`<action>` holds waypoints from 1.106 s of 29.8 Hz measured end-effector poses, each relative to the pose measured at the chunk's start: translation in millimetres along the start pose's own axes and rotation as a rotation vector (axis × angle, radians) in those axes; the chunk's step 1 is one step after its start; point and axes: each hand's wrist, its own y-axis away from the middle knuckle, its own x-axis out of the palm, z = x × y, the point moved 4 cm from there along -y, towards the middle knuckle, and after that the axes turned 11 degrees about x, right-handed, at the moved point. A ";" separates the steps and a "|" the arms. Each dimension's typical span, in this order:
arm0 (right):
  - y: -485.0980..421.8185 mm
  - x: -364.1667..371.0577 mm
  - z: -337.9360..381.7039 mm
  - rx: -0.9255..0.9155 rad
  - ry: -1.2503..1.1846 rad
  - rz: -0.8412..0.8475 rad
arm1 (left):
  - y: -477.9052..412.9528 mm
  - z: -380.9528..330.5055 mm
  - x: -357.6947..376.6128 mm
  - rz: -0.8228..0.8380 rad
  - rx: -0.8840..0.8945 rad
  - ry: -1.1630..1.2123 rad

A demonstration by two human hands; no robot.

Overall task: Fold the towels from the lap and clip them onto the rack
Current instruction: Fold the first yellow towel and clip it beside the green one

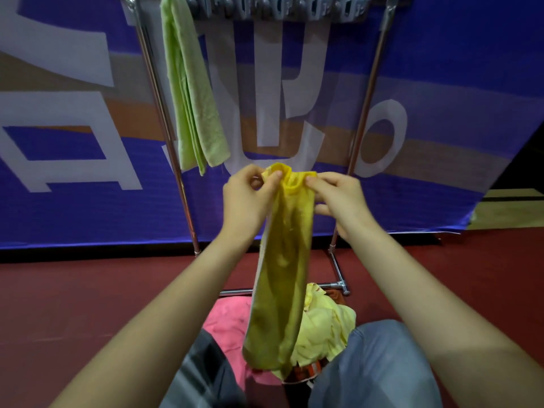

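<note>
A dark yellow towel [282,275] hangs in a long folded strip in front of me. My left hand [247,201] pinches its top edge on the left and my right hand [338,198] pinches it on the right. On my lap lie a pink towel [232,322] and a pale yellow towel [326,325]. A light green towel [191,92] hangs folded from a clip at the left of the grey clip bar [279,8] on the metal rack [164,125].
The rack's chrome uprights stand left and right of my hands, with a base bar [338,285] on the red floor. A blue banner [441,113] with white letters fills the wall behind. Several grey clips hang unused along the bar.
</note>
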 end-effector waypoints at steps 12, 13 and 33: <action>-6.3 -45.2 -9.7 0.040 0.092 -0.295 | 10.4 26.5 -28.5 0.021 -0.105 0.018; -7.8 -46.1 -7.4 0.027 0.124 -0.293 | 9.9 27.7 -28.9 0.035 -0.111 0.022; 24.0 10.3 -11.0 0.143 -0.144 0.167 | 26.5 -4.1 14.1 0.095 -0.002 0.052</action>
